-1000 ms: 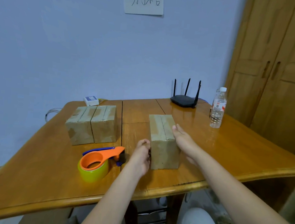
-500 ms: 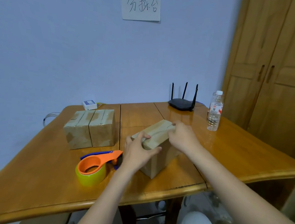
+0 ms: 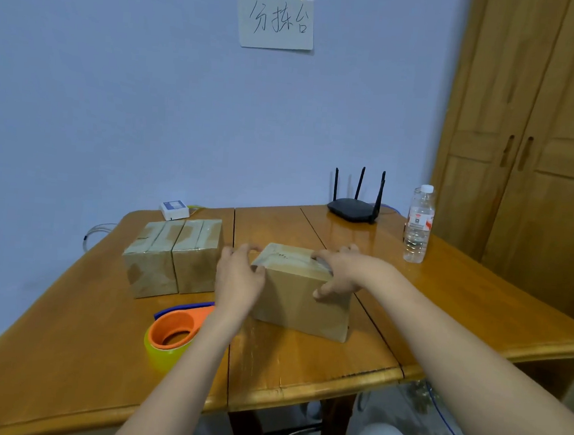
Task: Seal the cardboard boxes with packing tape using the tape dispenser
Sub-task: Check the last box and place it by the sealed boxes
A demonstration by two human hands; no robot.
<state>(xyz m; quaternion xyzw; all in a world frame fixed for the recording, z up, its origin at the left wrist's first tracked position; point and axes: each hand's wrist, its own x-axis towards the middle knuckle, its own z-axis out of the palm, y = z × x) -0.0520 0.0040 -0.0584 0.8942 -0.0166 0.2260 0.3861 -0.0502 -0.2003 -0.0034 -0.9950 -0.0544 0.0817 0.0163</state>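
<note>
Before me, a paper notice (image 3: pixel 278 17) taped to the wall bears three handwritten characters, 分拣台; the water bottle (image 3: pixel 419 224) label carries print too small to read.

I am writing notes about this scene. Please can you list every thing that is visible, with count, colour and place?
box: 1, brown, table middle, held by both hands
boxes: 2, brown, taped, side by side, left of it
dispenser: 1, orange, yellow tape roll, near left
router: 1, black, far edge
bottle: 1, clear, far right
small device: 1, white, far left
table: 1, wooden
note: 1, white, on wall
wardrobe: 1, wooden, right
left hand: on box's left end
right hand: on box's right end
</note>
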